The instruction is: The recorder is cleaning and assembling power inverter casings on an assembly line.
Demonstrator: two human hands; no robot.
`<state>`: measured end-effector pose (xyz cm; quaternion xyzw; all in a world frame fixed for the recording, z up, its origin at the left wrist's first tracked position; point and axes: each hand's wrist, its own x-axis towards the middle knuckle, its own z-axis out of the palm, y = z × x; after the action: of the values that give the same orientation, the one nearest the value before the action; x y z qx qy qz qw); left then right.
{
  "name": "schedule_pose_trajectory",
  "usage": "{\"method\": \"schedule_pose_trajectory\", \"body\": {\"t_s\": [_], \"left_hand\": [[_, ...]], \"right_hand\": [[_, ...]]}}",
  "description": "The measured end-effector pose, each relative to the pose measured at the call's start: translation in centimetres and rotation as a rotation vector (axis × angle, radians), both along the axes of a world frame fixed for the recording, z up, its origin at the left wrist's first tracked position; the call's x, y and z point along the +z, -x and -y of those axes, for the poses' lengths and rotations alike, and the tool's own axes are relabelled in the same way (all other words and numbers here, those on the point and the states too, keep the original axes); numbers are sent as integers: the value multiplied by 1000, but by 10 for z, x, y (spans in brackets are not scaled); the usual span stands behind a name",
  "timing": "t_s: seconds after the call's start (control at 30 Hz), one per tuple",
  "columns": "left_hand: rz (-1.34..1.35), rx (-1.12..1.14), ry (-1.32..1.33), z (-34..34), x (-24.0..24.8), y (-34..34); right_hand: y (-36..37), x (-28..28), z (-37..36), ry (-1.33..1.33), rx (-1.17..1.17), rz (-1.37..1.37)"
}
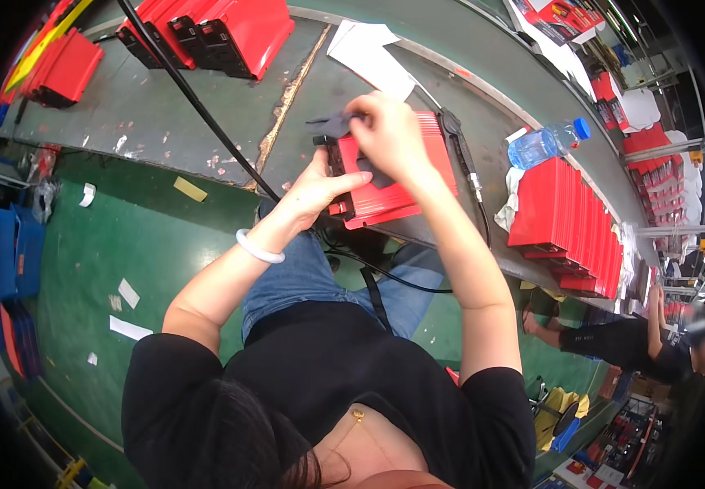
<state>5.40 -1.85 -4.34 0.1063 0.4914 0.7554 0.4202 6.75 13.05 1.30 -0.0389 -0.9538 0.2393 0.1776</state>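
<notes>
A red ribbed metal case (385,204) with a black end panel rests at the near edge of the workbench, in front of me. My left hand (320,189) grips its left end, thumb lying over the top face and fingers round the side. Over the case, my right hand (389,134) is closed on a dark grey cloth (332,124). One end of the cloth sticks out left of the fingers. A dark patch, seemingly the same cloth, shows on the case under the hand. Part of the case's top is hidden by my right hand and wrist.
Right of the case lie a black-handled tool with a cable (460,147), a clear bottle with a blue cap (544,145) and a row of red cases (564,216). White paper (373,57) and more red cases (242,37) are farther back. A black cable (197,102) crosses at left. Another person (629,338) stands far right.
</notes>
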Motion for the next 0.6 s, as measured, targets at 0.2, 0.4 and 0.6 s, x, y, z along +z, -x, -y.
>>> {"method": "schedule_pose_trajectory", "body": {"t_s": [0.2,0.4,0.6], "left_hand": [[235,30,-137,8,-62,17],[81,-30,2,2,7,4],[113,29,49,-2,16,4]], "right_hand": [[7,9,53,132,536,139],[-38,30,-46,999,-13,-282],[-46,4,-40,536,-110,49]]}}
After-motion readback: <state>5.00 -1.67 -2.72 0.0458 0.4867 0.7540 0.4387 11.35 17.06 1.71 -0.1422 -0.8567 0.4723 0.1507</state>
